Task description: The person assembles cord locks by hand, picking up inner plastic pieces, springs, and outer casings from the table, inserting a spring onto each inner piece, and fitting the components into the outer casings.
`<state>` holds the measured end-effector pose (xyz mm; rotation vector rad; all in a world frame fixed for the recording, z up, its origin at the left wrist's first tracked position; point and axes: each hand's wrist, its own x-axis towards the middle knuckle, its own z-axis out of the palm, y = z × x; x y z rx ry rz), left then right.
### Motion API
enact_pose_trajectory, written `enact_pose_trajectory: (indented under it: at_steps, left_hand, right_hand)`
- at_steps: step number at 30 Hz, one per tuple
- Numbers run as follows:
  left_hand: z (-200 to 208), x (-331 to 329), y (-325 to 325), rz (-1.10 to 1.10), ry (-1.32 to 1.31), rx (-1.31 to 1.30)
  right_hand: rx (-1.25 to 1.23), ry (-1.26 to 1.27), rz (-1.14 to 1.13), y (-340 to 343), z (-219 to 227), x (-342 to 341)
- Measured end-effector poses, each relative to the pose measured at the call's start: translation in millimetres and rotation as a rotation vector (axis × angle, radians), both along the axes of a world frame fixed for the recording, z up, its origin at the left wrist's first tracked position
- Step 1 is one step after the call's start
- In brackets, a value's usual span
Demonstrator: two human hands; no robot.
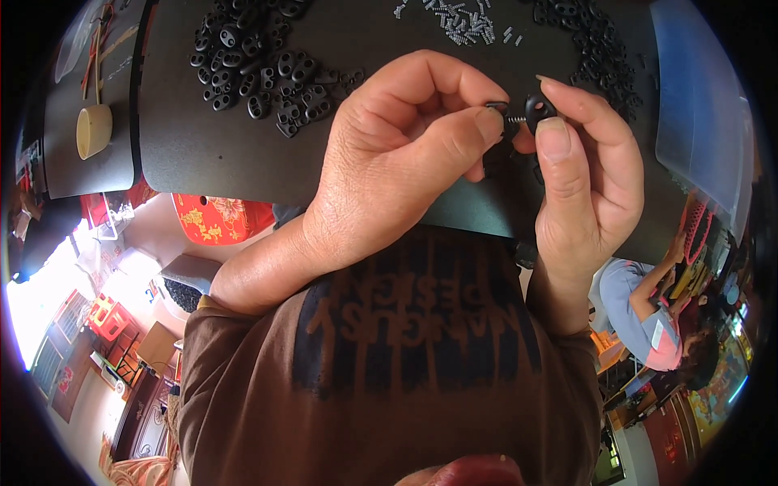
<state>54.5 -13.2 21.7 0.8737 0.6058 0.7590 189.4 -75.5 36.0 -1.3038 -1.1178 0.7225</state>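
Observation:
Above the dark table, my left hand point(397, 150) pinches a small black plastic piece point(497, 105) between thumb and fingers; my fingers partly cover it. A thin metal spring point(516, 120) bridges the gap between that piece and a black cord lock shell point(536, 107). My right hand point(585, 174) grips this shell by thumb and fingertips, leaving one of its round holes showing. Beyond my left hand lies a pile of black cord lock shells point(231, 58). Loose springs point(466, 24) are heaped at the far middle, and smaller black plastic pieces point(600, 44) spread at the far right.
A translucent plastic bin point(701, 121) borders the table point(194, 158) on the right. At the left, a beige cup-shaped scoop point(94, 132) lies on a neighbouring surface. A red patterned stool point(219, 219) stands below the table edge. Another person point(640, 308) sits at the right.

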Motion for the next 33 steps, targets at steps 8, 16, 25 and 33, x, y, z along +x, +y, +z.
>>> enact_pose_trajectory:
  at_steps: [8, 16, 25, 33]
  left_hand:
    - [-1.7, -2.5, -1.1, -0.003, -0.002, -0.003]
    - [-4.5, -3.3, -3.2, -0.021, -0.055, -0.009]
    - [-3.2, -2.7, -7.7, -0.027, -0.091, 0.016]
    - [-4.9, -4.9, -8.0, -0.038, -0.066, 0.052]
  right_hand:
    - [0.090, -0.347, 0.077, 2.6, -5.6, 7.1]
    - [0.104, -0.385, 0.100, 2.1, -5.1, 2.2]
    - [0.053, -0.329, 0.096, -2.0, -5.0, 3.9]
    - [0.067, -0.190, 0.064, -3.1, -9.6, -1.1]
